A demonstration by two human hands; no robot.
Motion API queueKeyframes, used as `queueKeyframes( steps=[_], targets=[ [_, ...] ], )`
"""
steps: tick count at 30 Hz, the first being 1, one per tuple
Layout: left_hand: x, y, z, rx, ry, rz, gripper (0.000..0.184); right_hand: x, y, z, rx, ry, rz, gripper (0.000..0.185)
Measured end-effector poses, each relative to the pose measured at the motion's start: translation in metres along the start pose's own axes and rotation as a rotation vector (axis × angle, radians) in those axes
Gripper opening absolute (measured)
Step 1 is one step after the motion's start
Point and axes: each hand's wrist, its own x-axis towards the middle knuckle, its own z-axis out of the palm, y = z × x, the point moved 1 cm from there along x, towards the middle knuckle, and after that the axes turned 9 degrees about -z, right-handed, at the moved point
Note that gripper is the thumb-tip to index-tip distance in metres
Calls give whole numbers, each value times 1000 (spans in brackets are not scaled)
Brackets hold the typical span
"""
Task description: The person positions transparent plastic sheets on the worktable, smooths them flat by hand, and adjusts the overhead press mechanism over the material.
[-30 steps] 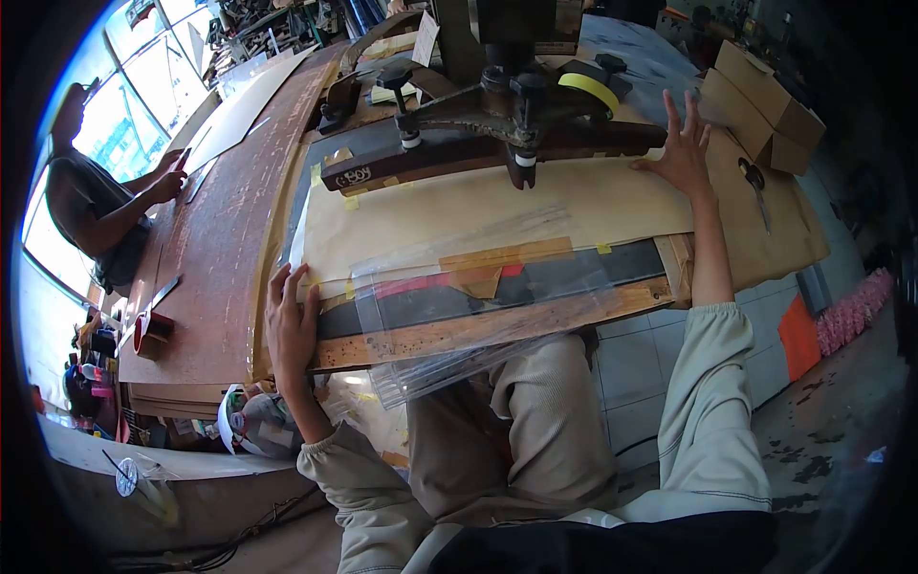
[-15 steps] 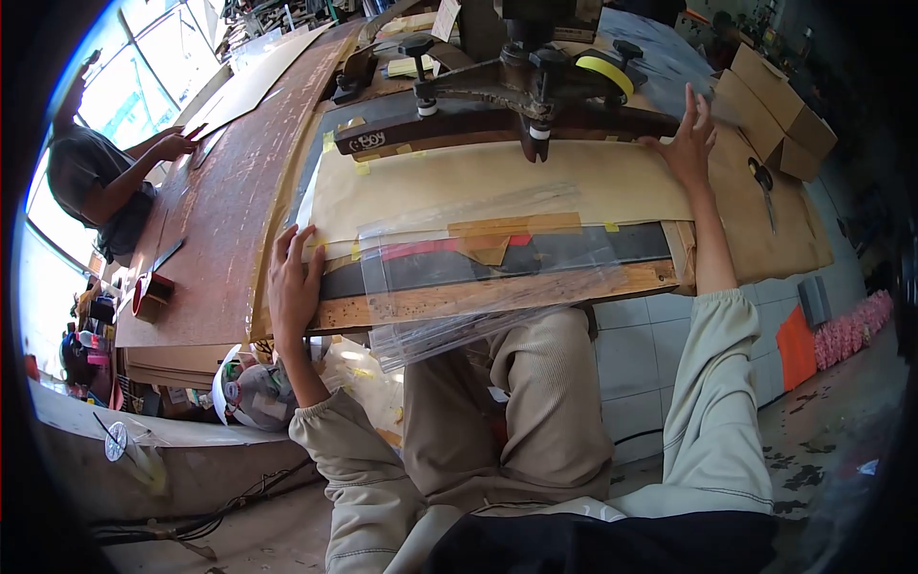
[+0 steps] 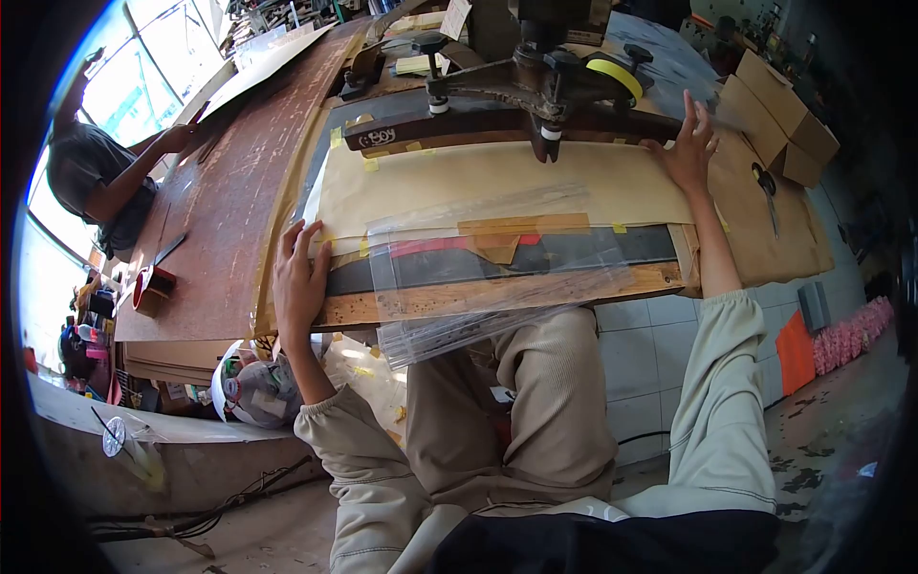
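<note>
My left hand (image 3: 302,277) rests with fingers apart at the left edge of the tan paper sheet (image 3: 516,187), beside the wooden edge strip (image 3: 430,304). At the sheet's right end, my right hand (image 3: 687,161) has its fingers spread, close to the end of the dark press bar (image 3: 469,131). The bar hangs under a black metal clamp frame (image 3: 497,81) and lies across the sheet's far side. A clear plastic sheet (image 3: 411,287) lies over the near edge and overhangs it. Brown tape (image 3: 526,226) shows on the plastic. Neither hand holds anything visible.
A co-worker (image 3: 100,187) is at the reddish-brown board (image 3: 229,201) on the left. Scissors (image 3: 768,196) and an open cardboard box (image 3: 779,115) are at the right. Yellow tape (image 3: 615,78) sits behind the bar. A red cup (image 3: 153,290) stands at the left board's near edge.
The view has shifted, so the bench appears slightly higher and further right. Both my hands keep nearly the same places on the sheet. The co-worker's hands and the pale sheet beside them have moved.
</note>
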Motion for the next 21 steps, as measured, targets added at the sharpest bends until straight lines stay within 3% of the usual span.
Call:
queueKeyframes(
  steps=[5,14,21],
  targets=[
    [-2,4,-2,-33,-11,-18,33,-1,2,1,56,7,-63,119],
    [-2,5,-2,-35,-15,-26,33,-3,5,-11,-70,-15,77,114],
    [-5,8,-2,11,6,-40,32,-1,7,-7,51,-23,47,111]
  ],
)
